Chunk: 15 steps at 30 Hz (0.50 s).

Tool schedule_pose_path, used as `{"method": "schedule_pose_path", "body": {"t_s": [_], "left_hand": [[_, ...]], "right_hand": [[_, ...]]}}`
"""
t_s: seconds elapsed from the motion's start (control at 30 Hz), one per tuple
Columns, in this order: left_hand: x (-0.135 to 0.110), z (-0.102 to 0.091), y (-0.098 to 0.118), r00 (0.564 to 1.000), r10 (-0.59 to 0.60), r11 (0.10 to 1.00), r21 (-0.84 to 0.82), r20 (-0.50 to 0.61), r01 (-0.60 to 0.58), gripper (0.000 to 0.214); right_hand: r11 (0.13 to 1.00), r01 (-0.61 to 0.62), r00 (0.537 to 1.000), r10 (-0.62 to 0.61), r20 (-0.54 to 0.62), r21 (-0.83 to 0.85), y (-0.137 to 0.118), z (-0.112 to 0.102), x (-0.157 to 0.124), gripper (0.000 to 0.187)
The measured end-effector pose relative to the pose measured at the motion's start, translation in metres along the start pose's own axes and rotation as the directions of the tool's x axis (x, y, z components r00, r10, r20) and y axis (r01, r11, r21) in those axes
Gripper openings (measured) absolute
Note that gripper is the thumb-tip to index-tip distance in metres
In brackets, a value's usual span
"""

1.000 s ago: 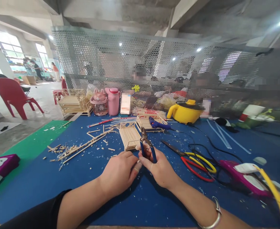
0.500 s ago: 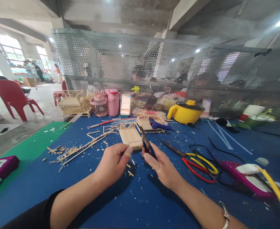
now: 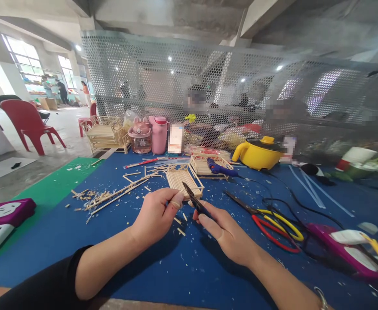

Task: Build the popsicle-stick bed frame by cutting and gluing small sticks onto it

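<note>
right hand (image 3: 228,233): low over the near part of the bench (image 3: 189,280), fingers wrapped around the handles of the cutters, forefinger stretched along them.
left hand (image 3: 155,216): just left of the right hand, fingers curled, thumb and forefinger pinched together at the tips; what they pinch is too small to make out.
cutters (image 3: 193,200): held in the right hand, dark nose tilted up and to the left, its tip just beside the left fingertips.
stick offcuts (image 3: 179,227): a few short bits lying on the blue mat between the two hands.
scissors (image 3: 274,220): red and yellow handles, flat on the bench to the right of the right hand, beside black cable.
stick panel (image 3: 182,180): flat slatted frame right behind the left fingertips and the nose of the cutters.
glue gun (image 3: 221,169): blue, lying behind the panel to the right.
yellow pot (image 3: 257,153): further back, right of centre.
pink bottle (image 3: 159,134): upright near the back edge.
mesh screen (image 3: 150,82): stands behind the bench.
</note>
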<state>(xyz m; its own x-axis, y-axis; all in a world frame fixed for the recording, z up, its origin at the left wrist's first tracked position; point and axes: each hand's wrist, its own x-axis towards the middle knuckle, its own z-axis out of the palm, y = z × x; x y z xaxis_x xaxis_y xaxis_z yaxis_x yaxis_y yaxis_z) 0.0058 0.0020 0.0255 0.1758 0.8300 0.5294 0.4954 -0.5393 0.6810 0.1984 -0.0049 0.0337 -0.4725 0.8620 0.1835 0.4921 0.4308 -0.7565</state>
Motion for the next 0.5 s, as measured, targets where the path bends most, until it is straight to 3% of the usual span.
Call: {"method": "schedule_pose_path", "body": {"t_s": [0.5], "left_hand": [[0.0006,-0.0052,0.0001,0.986,0.166,0.97,0.172,0.031,-0.169,0.032]], "right_hand": [[0.997,0.033,0.999,-0.035,-0.021,-0.072,0.0032,0.0027,-0.0004,0.032]]}}
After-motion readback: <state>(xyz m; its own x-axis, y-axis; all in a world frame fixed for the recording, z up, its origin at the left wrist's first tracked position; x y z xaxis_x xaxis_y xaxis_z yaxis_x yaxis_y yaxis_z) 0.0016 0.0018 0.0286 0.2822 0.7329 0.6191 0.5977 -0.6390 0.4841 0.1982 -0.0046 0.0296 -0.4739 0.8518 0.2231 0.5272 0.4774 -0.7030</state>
